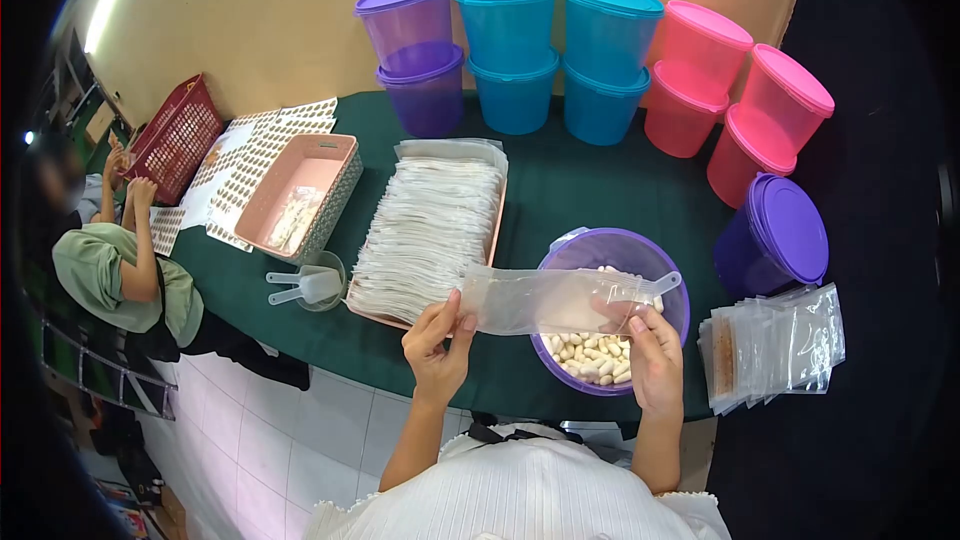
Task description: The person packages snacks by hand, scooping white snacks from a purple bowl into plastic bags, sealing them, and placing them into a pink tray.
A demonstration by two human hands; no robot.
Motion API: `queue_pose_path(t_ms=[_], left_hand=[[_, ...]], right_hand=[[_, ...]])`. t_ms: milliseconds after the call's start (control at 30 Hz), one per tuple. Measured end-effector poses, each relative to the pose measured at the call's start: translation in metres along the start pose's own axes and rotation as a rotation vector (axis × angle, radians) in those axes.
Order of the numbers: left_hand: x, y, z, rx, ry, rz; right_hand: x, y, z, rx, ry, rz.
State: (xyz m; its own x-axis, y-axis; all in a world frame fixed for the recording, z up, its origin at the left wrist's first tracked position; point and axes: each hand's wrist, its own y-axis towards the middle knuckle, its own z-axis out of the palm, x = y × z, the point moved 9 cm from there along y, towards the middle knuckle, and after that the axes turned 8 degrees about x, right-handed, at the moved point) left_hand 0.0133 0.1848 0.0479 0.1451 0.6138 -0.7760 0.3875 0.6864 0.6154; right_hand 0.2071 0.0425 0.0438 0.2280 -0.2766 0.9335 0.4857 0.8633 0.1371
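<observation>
A long, translucent plastic bag (530, 302) is stretched level between my two hands, and it looks flat. My left hand (438, 345) pinches its left end. My right hand (655, 365) grips the opposite end, with fingers showing through the film. Beneath the bag stands a purple tub (612, 240) holding many cream-coloured capsules (590, 358). A pale scoop handle (665, 284) sticks up at the tub's right side, its other end hidden. Left of the tub, a peach tray (496, 230) is packed with a long row of plastic bags (430, 230).
Stacked purple, blue and pink lidded tubs (512, 20) line the back. A lidded purple tub (790, 230) and clear packets (770, 350) lie right. Scoops in a bowl (318, 285), a pink basket (335, 145) and sticker sheets (265, 140) are left, near another person (130, 275).
</observation>
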Motion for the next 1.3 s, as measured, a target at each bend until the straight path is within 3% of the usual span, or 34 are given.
queue_pose_path(t_ms=[333,400,633,700,867,967,1000,1067,1133,1167,1200,1267,1300], left_hand=[[-0.016,0.003,0.0,-0.033,0.079,0.253],[0.007,0.0,-0.005,-0.122,-0.147,0.053],[0.003,0.013,-0.007,-0.103,-0.189,0.061],[0.016,0.013,-0.004,0.072,0.008,-0.003],[0.024,0.016,-0.012,0.204,-0.095,-0.027],[0.037,0.015,-0.012,0.305,-0.285,-0.152],[0.034,0.017,-0.009,0.38,-0.482,-0.17],[0.034,0.015,-0.017,0.414,-0.704,-0.233],[0.016,0.025,-0.027,0.446,-0.852,-0.157],[0.005,0.029,-0.024,0.452,-0.855,-0.159],[-0.013,0.026,-0.005,0.648,-0.669,-0.135],[-0.03,0.007,0.035,1.063,-0.366,-0.041],[-0.041,-0.003,0.053,1.165,-0.309,-0.048]], right_hand=[[-0.018,0.002,0.004,-0.037,0.085,0.051],[-0.022,0.001,0.005,-0.03,0.091,0.064],[-0.032,0.001,0.009,0.04,0.031,0.096],[-0.037,0.001,0.007,0.06,-0.011,0.106],[-0.032,0.001,0.006,0.053,-0.124,0.065],[-0.028,-0.008,0.008,0.015,-0.274,0.024],[-0.026,-0.009,0.007,0.006,-0.271,0.018],[-0.004,-0.015,0.019,0.141,-0.419,-0.208],[0.023,-0.016,0.036,0.134,-0.401,-0.265],[0.034,-0.023,0.052,0.229,-0.638,-0.409],[0.039,-0.032,0.069,0.327,-0.876,-0.549],[0.026,-0.037,0.085,0.413,-0.902,-0.573],[0.021,-0.041,0.094,0.492,-0.889,-0.606]])
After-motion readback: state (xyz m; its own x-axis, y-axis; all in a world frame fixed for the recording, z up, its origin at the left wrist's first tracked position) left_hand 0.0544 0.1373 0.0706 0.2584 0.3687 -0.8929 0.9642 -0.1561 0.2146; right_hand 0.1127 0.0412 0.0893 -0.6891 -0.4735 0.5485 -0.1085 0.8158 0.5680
